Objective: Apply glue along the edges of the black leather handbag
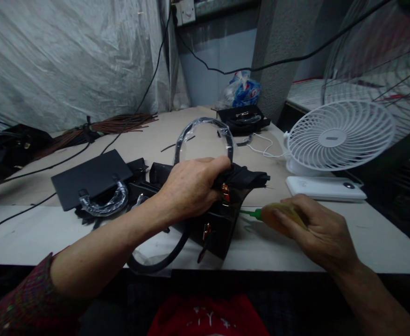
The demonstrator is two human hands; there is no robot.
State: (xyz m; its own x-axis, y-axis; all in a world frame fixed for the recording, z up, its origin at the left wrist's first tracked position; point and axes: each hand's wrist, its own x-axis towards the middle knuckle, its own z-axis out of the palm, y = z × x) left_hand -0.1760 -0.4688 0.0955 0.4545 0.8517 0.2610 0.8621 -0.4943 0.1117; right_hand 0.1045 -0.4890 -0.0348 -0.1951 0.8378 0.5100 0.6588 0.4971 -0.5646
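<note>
A black handbag (pixel 222 228) with gold-coloured hardware lies tipped at the front of the table. My left hand (pixel 194 186) grips its upper part, fingers wrapped round the black material. One handle (pixel 205 122), covered in clear plastic film, arches up behind that hand; the other handle (pixel 163 266) hangs over the table's front edge. In my right hand (pixel 320 228) is a yellowish glue bottle (pixel 278 218) with a green nozzle. Its thin tip points left and meets the bag's right side edge; whether it touches I cannot tell.
Another black bag (pixel 93 179) with a film-wrapped handle lies to the left. A white fan (pixel 334 137) and a white power bank (pixel 326 188) stand at right. Farther back are a black bag (pixel 242 119), brown cords (pixel 121 123) and a blue plastic bag (pixel 245 91). Black cables cross the left side.
</note>
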